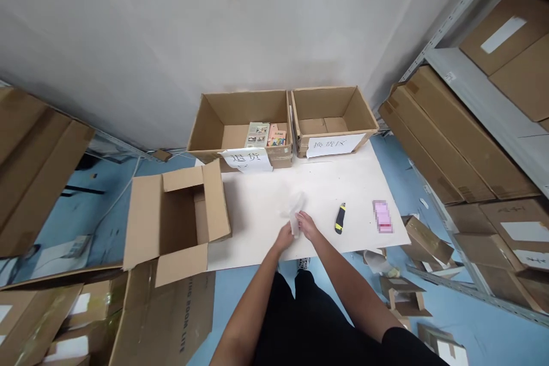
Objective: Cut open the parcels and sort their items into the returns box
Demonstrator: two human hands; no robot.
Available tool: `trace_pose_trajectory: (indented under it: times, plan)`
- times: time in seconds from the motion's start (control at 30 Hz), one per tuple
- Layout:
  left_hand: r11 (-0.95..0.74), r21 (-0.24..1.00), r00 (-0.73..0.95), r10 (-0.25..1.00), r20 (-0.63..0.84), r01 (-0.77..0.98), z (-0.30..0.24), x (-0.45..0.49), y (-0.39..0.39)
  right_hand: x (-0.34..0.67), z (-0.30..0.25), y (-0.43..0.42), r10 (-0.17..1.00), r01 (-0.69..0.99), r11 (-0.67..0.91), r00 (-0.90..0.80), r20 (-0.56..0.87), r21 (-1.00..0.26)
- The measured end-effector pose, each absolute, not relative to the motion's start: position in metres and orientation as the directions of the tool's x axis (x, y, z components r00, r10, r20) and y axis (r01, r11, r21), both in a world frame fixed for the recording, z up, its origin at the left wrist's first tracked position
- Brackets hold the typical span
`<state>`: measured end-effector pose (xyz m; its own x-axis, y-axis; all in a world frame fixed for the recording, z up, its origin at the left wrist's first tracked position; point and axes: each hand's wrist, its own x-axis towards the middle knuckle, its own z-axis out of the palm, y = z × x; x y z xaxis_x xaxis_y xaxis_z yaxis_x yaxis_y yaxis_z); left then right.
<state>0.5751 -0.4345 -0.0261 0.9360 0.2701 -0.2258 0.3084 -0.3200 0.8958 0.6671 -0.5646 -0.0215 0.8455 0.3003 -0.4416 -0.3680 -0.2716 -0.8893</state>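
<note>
Over the white table (pixel 266 194), both my hands grip a whitish, translucent wrapping (pixel 295 206), perhaps plastic; its upper end is blurred, and I cannot make out whether anything is inside. My left hand (pixel 283 237) has its fingers closed on the lower left side. From the right, my right hand (pixel 306 225) pinches the same piece, close to the left. A black and yellow utility knife (pixel 340 218) lies to the right of my hands. Farther right is a small pink item (pixel 382 217), blurred by pixelation.
At the table's back stand two open cartons with paper labels: the left carton (pixel 210 154) holds boxed or printed items (pixel 257 135); the right carton (pixel 369 128) is beside it. An open cardboard box (pixel 143 217) with spread flaps is at left. Shelving (pixel 480 80) with cartons flanks the right.
</note>
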Motion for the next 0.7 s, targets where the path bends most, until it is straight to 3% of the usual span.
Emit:
trace_pose_trajectory:
  times: [0.17, 0.3, 0.37, 0.43, 0.5, 0.57, 0.63, 0.7]
  plan:
    - [-0.329, 0.926, 0.97, 0.212, -0.117, 0.183, 0.035, 0.527, -0.424, 0.653, 0.018, -0.526, 0.35, -0.42, -0.115, 0.831, -0.432, -0.9]
    - [-0.47, 0.87, 0.904, 0.42, 0.075, 0.146, 0.092, 0.462, -0.331, 0.639, 0.077, -0.469, 0.321, -0.483, 0.114, 0.845, -0.428, -0.868]
    - [-0.597, 0.769, 0.834, 0.528, 0.161, 0.229, 0.115, 0.425, -0.268, 0.627, 0.114, -0.427, 0.326, -0.349, 0.108, 0.897, -0.298, -0.931]
    - [-0.692, 0.622, 0.774, 0.598, 0.209, 0.367, 0.128, 0.388, -0.208, 0.609, 0.148, -0.378, 0.319, -0.078, 0.051, 0.946, -0.058, -0.996]
    - [-0.72, 0.498, 0.753, 0.632, 0.182, 0.484, 0.129, 0.357, -0.162, 0.587, 0.169, -0.325, 0.327, 0.218, -0.029, 0.924, 0.197, -0.976]
    - [-0.722, 0.432, 0.765, 0.636, 0.104, 0.541, 0.121, 0.335, -0.135, 0.561, 0.175, -0.276, 0.39, 0.424, -0.118, 0.851, 0.35, -0.898]
    - [-0.712, 0.436, 0.782, 0.622, 0.028, 0.551, 0.108, 0.321, -0.126, 0.536, 0.167, -0.236, 0.53, 0.544, -0.245, 0.768, 0.359, -0.803]
    - [-0.691, 0.482, 0.79, 0.613, -0.005, 0.539, 0.095, 0.313, -0.128, 0.514, 0.151, -0.211, 0.733, 0.626, -0.367, 0.65, 0.2, -0.688]
